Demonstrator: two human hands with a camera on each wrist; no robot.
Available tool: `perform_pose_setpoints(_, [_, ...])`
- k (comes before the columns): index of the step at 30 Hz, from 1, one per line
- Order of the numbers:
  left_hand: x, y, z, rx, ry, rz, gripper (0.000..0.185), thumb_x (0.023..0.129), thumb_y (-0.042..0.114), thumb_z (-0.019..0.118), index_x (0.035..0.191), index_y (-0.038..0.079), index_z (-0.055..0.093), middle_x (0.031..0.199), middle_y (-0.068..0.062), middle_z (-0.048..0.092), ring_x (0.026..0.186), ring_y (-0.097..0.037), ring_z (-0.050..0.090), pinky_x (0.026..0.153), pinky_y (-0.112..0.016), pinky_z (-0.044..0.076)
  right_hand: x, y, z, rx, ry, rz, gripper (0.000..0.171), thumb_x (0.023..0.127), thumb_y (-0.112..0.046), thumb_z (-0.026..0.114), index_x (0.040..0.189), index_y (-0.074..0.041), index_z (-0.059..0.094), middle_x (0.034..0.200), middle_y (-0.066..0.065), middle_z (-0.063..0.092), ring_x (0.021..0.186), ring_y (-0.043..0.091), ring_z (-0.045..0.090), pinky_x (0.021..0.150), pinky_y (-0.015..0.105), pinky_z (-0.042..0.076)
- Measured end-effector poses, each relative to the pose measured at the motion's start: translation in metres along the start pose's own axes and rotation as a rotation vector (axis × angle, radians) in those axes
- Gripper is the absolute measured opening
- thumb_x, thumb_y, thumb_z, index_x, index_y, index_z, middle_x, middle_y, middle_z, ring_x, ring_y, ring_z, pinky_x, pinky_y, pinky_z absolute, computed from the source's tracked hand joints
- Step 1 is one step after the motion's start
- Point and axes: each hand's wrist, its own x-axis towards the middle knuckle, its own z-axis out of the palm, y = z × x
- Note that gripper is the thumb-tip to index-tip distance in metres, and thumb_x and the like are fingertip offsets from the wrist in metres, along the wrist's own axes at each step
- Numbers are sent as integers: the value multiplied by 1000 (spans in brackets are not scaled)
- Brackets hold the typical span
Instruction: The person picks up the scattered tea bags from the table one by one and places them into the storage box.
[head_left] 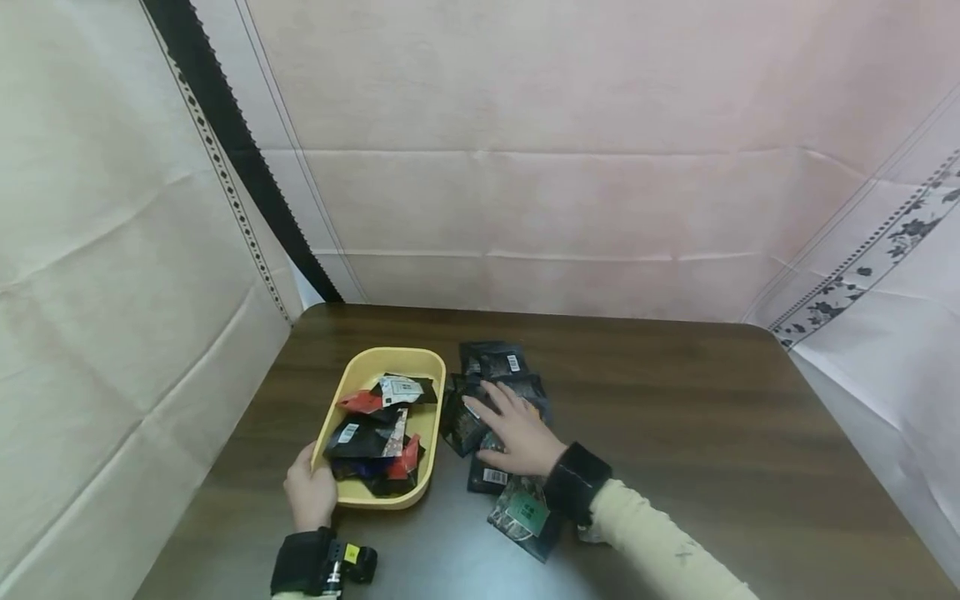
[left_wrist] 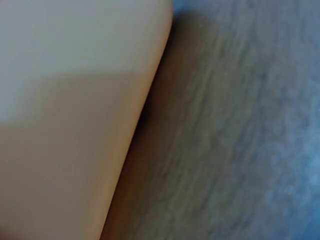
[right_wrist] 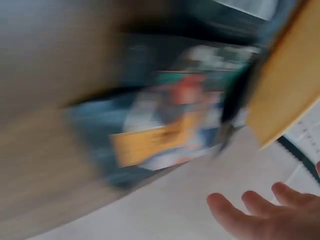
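Several snack packets [head_left: 375,433], black ones plus a couple of red, are sitting piled in the yellow tray [head_left: 352,379] on the dark wooden table [head_left: 675,433], and the left hand [head_left: 309,493] is gripping the tray's near corner with fingers curled on the rim. Right beside the tray, the right hand [head_left: 517,433] is lying flat with fingers spread on a loose heap of dark packets [head_left: 491,362]. Both wrist views are coming out pretty blurry.

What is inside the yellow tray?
The yellow oval plastic tray holds a heap of small foil packets, mostly black, some red, one with a white label. The tray's floor beneath them is covered. The left hand holds its near rim.
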Motion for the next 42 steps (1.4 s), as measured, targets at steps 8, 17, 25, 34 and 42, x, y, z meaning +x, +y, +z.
perform_pose_setpoints(8, [1, 0, -8, 18, 1, -13, 42, 84, -5, 31, 122, -12, 48, 119, -34, 48, 110, -45, 45, 93, -57, 34, -70, 42, 0, 17, -65, 181, 74, 76, -37, 69, 140, -16, 37, 147, 17, 20, 131, 41, 19, 91, 67, 28])
perform_pose_setpoints(17, [3, -2, -13, 21, 22, -27, 42, 84, -5, 31, 122, -11, 49, 120, -33, 49, 108, -43, 45, 92, -56, 33, -104, 49, -3, 26, -100, 212, 75, 74, -40, 70, 138, -17, 39, 147, 17, 22, 131, 42, 20, 88, 69, 28])
perform_pose_setpoints(25, [2, -4, -12, 24, 4, -50, 42, 86, -5, 31, 124, -11, 46, 123, -34, 46, 111, -45, 43, 94, -57, 31, -124, 47, 1, 4, -264, 250, 77, 64, -39, 75, 133, -19, 47, 136, 16, 36, 117, 39, 37, 74, 67, 39])
perform_pose_setpoints(34, [2, -4, -8, 35, -7, -39, 42, 85, -5, 32, 123, -11, 47, 122, -33, 46, 112, -45, 42, 94, -57, 30, -123, 42, 6, 18, -278, 287, 60, 58, -12, 76, 115, -16, 58, 106, 6, 41, 92, 25, 39, 57, 30, 43])
perform_pose_setpoints(42, [0, 1, -2, 21, -28, -50, 43, 85, -4, 31, 125, -11, 46, 123, -32, 46, 112, -44, 42, 94, -58, 30, -120, 45, 14, -8, -266, 312, 50, 59, 5, 72, 101, -18, 59, 91, 3, 41, 79, 22, 42, 59, 32, 43])
